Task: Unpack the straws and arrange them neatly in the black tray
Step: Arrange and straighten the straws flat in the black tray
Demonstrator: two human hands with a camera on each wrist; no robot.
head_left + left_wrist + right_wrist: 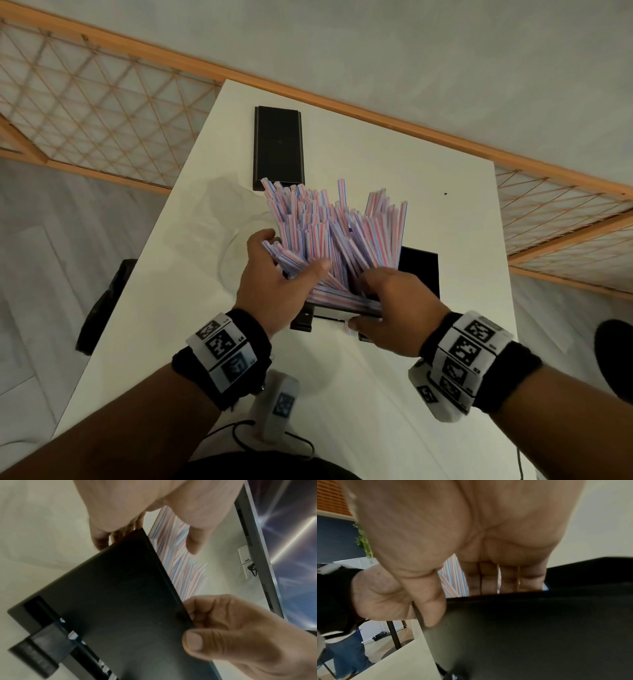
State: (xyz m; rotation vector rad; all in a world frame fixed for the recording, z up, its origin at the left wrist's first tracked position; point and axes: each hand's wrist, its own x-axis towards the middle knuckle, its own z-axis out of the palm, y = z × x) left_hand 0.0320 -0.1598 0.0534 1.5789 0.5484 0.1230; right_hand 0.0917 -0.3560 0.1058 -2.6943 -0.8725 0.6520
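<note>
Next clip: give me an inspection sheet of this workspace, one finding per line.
Surface: white table, bare at far right.
Job's things: striped straws fanned untidily in the black tray, which both hands hold.
Clutter: black lid lying flat beyond; clear wrapper at left.
Hands: left hand and right hand grip straws and tray edge.
Cables: black cord near the body.
Surroundings: lattice railing, grey floor.
</note>
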